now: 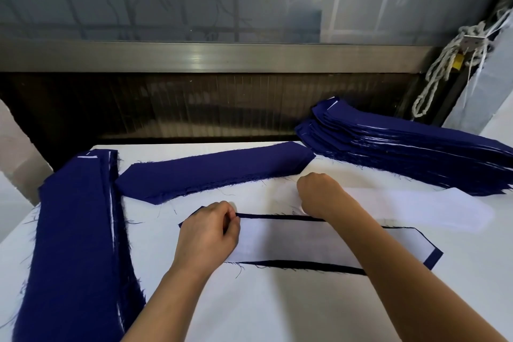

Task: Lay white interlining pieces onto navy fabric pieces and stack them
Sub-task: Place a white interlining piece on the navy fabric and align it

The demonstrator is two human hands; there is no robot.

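**Both grips at the far edge of a white piece laid on navy**

The left grip (206, 233) is closed, thumb and fingertips pinching the far edge of the interlining piece (299, 241) near its left end; the right grip (319, 194) is also curled tight, knuckles up, and pinches a small lifted bit of white at the same far edge, though its fingertips are mostly hidden. The interlining piece runs between the two grips and on past the right one, under that forearm; it lies flat on a navy piece (433, 257), whose dark border shows along the far and near edges and at the pointed right end. Just beyond the right grip, to its right, lies a loose white pile (433, 211); further beyond it stands a tall navy stack (402, 147). Beyond both grips a low navy pile (213, 172) lies across the tabletop (249, 308); well left of the left grip a long navy stack (75, 230) runs toward the near edge, thin white edges showing along its right side.
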